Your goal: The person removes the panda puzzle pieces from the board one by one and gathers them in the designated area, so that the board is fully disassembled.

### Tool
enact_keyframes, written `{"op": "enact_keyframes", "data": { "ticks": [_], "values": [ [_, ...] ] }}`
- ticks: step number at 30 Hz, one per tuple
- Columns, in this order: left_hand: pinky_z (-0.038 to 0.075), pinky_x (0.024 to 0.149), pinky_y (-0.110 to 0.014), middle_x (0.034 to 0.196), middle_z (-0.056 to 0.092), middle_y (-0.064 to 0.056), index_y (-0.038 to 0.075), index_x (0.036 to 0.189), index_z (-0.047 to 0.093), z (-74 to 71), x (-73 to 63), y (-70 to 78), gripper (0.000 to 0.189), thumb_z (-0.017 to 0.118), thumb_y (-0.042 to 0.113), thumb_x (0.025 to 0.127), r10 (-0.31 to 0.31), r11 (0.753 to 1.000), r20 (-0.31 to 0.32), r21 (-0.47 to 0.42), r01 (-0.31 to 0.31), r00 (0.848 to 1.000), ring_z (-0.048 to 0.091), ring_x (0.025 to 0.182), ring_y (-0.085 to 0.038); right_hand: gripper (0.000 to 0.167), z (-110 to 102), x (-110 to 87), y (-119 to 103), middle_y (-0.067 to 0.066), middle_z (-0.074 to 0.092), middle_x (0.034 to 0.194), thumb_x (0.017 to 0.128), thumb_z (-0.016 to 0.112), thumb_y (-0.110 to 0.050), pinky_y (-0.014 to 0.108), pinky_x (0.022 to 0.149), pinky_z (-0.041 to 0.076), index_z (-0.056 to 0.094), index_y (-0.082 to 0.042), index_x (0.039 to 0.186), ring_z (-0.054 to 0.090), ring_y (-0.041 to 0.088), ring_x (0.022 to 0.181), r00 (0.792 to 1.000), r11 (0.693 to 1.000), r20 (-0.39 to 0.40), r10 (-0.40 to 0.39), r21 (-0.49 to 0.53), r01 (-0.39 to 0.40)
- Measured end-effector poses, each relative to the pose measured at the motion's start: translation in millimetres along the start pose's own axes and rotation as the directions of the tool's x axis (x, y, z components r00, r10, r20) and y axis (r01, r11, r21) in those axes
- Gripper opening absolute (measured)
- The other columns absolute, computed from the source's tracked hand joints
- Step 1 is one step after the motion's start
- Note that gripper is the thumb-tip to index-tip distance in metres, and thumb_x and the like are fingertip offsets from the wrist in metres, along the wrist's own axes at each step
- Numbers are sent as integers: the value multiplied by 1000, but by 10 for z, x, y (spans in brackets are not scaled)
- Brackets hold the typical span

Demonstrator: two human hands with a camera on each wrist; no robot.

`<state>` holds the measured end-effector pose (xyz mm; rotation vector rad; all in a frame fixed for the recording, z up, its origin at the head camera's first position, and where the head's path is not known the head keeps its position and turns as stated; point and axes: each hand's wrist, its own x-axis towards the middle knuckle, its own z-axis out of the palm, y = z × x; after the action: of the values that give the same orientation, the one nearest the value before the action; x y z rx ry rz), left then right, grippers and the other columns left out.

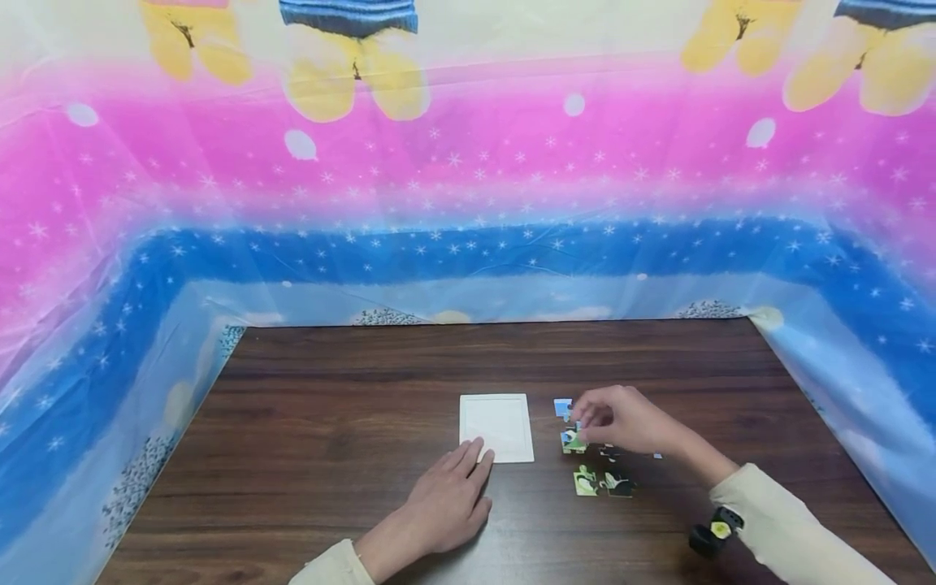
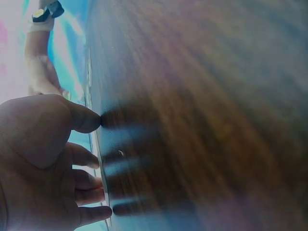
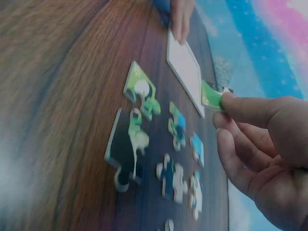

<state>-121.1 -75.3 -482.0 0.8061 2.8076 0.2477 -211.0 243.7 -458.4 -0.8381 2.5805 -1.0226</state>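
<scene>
My right hand (image 1: 630, 418) pinches a green jigsaw piece (image 3: 211, 97) between thumb and fingertips, raised over the table in the right wrist view. My left hand (image 1: 448, 497) lies with fingers extended, their tips on the lower left corner of a square white puzzle tray (image 1: 504, 418). Below and around the right hand lie several loose pieces: a green and white one (image 3: 140, 87), a mostly black one (image 3: 120, 142), and smaller blue-edged ones such as this piece (image 3: 198, 148). In the head view the right hand hides part of the group.
A dark wood-grain table (image 1: 329, 390) carries everything. Printed cloth (image 1: 468, 179) in pink and blue encloses its back and sides. On the right sleeve's cuff sits a black wrist device (image 1: 717, 530) with a yellow face.
</scene>
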Motion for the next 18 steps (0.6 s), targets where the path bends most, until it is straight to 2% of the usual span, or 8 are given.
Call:
{"op": "enact_keyframes", "data": {
  "ticks": [7, 18],
  "values": [
    [33, 120, -47, 164, 33, -16, 6, 155, 43, 0, -9, 5, 61, 48, 39, 104, -1, 1000, -2, -3, 1, 1000, 32, 152, -30, 21, -158, -358, 141, -12, 71, 94, 92, 77, -21, 28, 76, 57, 73, -12, 111, 67, 6, 87, 996, 997, -53, 72, -9, -72],
    [33, 120, -47, 164, 33, -17, 6, 155, 43, 9, -15, 4, 61, 48, 38, 104, -5, 1000, -5, 5, 5, 1000, 32, 152, -30, 16, -209, -849, 334, -15, 72, 93, 94, 75, -21, 26, 71, 54, 75, -17, 109, 65, 3, 85, 985, 992, -139, 99, -61, -108]
  ]
}}
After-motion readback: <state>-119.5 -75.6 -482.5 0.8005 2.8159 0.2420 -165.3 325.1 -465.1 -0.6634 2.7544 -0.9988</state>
